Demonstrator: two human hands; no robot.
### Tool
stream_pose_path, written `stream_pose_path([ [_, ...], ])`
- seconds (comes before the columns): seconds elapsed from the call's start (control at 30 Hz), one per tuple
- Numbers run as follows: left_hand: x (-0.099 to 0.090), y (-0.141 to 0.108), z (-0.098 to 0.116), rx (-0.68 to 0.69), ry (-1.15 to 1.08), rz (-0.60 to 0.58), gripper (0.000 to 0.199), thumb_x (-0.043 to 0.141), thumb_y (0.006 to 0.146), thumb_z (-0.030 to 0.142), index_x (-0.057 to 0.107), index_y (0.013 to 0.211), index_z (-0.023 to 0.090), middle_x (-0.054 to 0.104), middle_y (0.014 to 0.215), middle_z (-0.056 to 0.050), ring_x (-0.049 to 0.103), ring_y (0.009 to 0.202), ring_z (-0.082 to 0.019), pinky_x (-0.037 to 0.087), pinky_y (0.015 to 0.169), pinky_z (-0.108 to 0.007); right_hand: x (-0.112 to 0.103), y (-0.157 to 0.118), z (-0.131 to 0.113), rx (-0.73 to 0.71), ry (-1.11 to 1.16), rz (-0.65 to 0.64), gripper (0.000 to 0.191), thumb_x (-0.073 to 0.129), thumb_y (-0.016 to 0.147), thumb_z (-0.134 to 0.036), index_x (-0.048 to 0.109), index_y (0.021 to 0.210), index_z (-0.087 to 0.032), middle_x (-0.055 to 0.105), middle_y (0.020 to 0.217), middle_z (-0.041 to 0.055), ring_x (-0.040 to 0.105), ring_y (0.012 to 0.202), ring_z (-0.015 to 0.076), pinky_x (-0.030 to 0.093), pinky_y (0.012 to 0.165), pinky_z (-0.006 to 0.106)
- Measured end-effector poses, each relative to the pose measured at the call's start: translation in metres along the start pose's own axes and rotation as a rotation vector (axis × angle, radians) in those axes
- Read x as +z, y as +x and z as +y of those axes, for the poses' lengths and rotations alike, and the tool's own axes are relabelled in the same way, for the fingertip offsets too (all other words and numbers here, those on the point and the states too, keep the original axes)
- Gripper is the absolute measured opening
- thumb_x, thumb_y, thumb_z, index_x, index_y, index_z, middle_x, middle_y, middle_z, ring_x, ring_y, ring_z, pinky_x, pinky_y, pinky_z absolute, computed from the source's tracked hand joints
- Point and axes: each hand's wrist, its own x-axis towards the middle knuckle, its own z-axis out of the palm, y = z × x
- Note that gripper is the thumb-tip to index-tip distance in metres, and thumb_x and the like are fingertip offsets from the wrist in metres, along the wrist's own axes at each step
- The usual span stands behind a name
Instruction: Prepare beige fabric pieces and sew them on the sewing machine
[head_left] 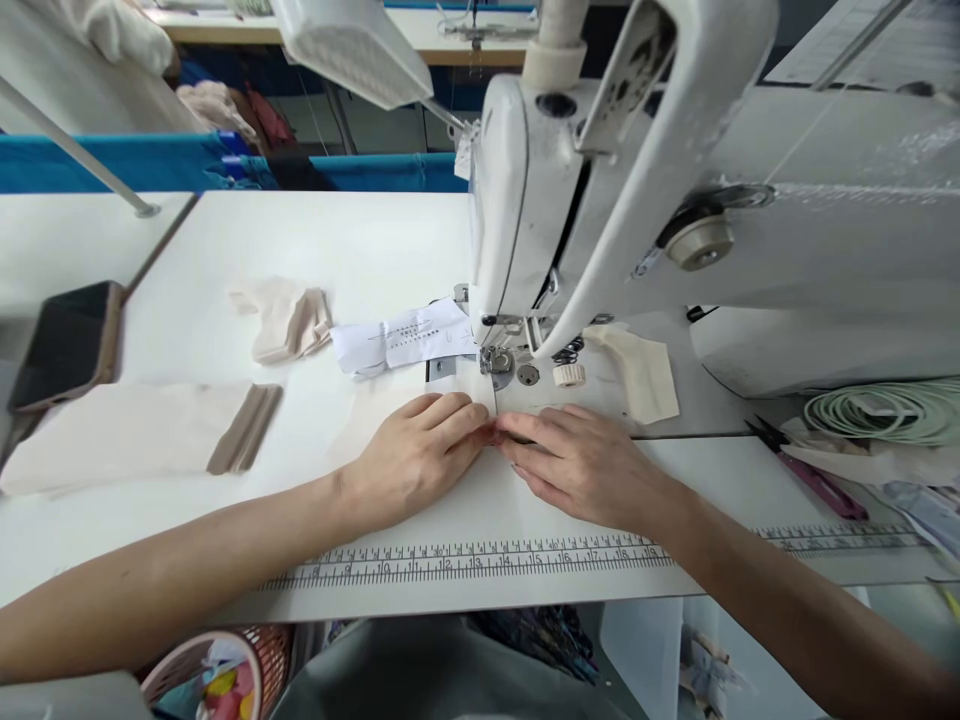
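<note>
Just in front of the presser foot (495,362) of a white sewing machine (501,200), both hands meet on a pale piece of fabric (375,405). My left hand (424,450) pinches the fabric edge with its fingertips. My right hand (574,462) is closed on the same edge from the other side, its fingertips touching those of my left hand. The fabric is nearly as pale as the table, and its part under the fingers is hidden. A white paper strip with printed marks (420,338) lies left of the foot.
Beige fabric pieces (127,435) and a phone (67,345) lie at the left. A cream scrap (645,375) is right of the needle area. Purple-handled snips (825,485) and green cord (885,410) are at the right. A printed ruler (472,562) runs along the front edge.
</note>
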Motion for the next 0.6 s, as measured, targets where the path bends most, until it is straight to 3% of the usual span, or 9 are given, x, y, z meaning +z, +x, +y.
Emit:
stream_pose_path([
  [0.6, -0.0015, 0.0007, -0.0007, 0.016, 0.002, 0.012, 0.013, 0.053, 0.095, 0.010, 0.065, 0.100, 0.008, 0.070, 0.099, -0.009, 0.065, 0.091, -0.021, 0.055, 0.074, -0.035, 0.0011, 0.0003, 0.0013, 0.003, 0.041, -0.027, 0.028, 0.042, 0.102, -0.016, 0.064, 0.119, -0.011, 0.065, 0.122, 0.0074, 0.062, 0.091, 0.0194, 0.049, 0.076, 0.036],
])
